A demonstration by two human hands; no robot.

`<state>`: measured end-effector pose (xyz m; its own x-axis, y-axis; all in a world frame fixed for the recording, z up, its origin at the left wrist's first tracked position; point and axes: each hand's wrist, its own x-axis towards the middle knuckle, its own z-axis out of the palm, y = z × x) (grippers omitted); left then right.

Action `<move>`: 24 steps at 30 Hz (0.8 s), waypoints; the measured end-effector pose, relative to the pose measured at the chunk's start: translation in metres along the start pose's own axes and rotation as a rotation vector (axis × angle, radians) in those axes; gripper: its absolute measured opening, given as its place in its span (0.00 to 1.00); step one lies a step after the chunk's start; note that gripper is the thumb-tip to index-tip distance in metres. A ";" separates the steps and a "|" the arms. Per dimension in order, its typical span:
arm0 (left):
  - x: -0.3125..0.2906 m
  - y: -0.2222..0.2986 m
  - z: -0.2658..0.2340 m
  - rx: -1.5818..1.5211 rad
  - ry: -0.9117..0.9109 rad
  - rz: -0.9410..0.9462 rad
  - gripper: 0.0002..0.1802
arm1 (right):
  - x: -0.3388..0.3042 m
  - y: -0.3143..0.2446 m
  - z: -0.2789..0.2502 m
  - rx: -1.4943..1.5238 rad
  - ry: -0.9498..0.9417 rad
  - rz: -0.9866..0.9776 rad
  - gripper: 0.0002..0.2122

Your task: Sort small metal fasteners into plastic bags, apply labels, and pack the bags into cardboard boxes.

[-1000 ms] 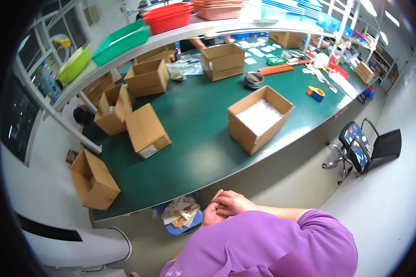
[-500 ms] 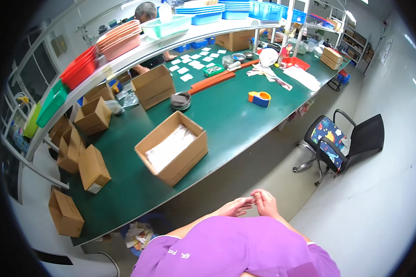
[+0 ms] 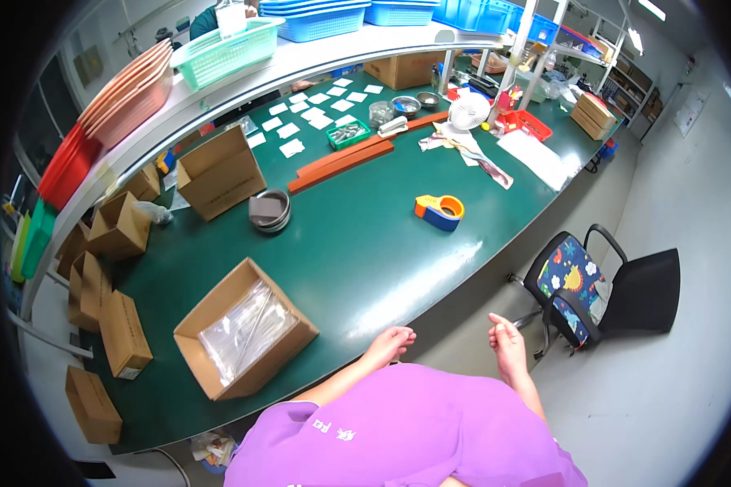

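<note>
over here the long green table [image 3: 365,280] fills most of the room, its top shining near the front edge. an open carton [image 3: 274,360] with clear plastic bags [image 3: 248,325] inside stands on it, towards the near edge, left of the person's left hand [image 3: 390,345]. that hand is released, fingers loosely bent. the right hand [image 3: 508,347] is up in front of the floor [image 3: 483,288], fingers curled; i cannot tell whether they close on anything.

farther along the tabletop sit stacked metal bowls [image 3: 274,228], an orange-and-blue tape dispenser [image 3: 439,217], long red-brown strips [image 3: 341,165] and scattered white cards [image 3: 319,122]. more cardboard boxes [image 3: 127,333] crowd the left end. a white shelf [image 3: 321,53] runs above the far side, carrying a mint-green basket [image 3: 229,61] and blue baskets [image 3: 325,24]. a black office chair [image 3: 642,292] with a patterned cushion [image 3: 568,280] stands between table and pale wall [image 3: 617,390].
</note>
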<state>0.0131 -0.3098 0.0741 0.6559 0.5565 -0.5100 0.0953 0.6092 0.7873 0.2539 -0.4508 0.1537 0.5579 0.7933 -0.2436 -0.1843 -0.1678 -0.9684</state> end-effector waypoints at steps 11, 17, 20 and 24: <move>0.100 0.036 -0.043 0.281 0.278 0.199 0.12 | 0.233 -0.029 -0.099 0.158 0.293 0.100 0.18; 0.107 0.025 -0.065 0.670 0.762 0.216 0.12 | 0.367 -0.050 -0.124 0.086 0.259 0.149 0.12; 0.127 0.027 -0.043 0.879 0.964 0.177 0.17 | 0.438 -0.073 -0.144 0.066 0.285 0.169 0.14; 0.145 0.013 -0.011 1.053 1.121 -0.091 0.29 | 0.520 -0.075 -0.173 0.086 0.331 0.145 0.18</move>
<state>0.1012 -0.2148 0.0069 -0.2164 0.9597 -0.1792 0.8871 0.2700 0.3745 0.6980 -0.1272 0.0904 0.7497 0.5306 -0.3954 -0.3401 -0.2037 -0.9181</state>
